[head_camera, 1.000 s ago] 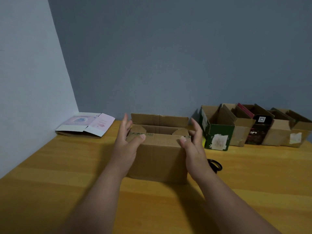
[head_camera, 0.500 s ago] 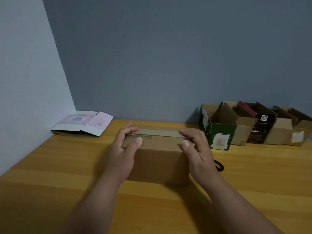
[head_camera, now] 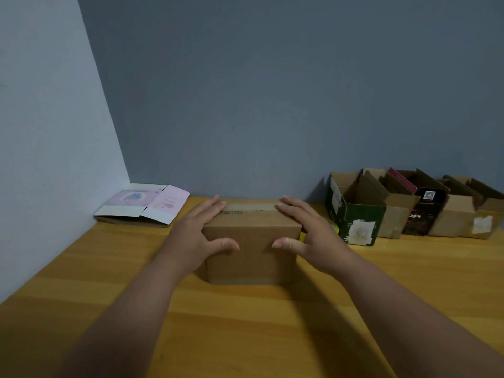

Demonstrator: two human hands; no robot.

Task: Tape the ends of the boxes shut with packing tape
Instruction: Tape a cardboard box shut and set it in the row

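A plain brown cardboard box [head_camera: 252, 249] stands in the middle of the wooden table [head_camera: 81, 268] with its top flaps folded down flat. My left hand [head_camera: 196, 230] lies on the box's left top edge, fingers straight along the top and thumb on the near face. My right hand [head_camera: 308, 230] mirrors it on the right top edge, fingers straight, thumb on the near face. A bit of something yellow [head_camera: 303, 236] shows behind the box's right side, beside my right hand; I cannot tell what it is. No tape roll is plainly visible.
A row of open boxes stands along the back wall at the right: a green one [head_camera: 357, 214], brown ones [head_camera: 398, 216] [head_camera: 463, 214] and a black one [head_camera: 425, 211]. A flattened pink and white carton [head_camera: 144, 203] lies in the back left corner.
The box's top flaps, open a second ago, are now folded shut. Both hands have slid from the sides onto the top edges. The view has tilted; the black loop beside the box is hidden.
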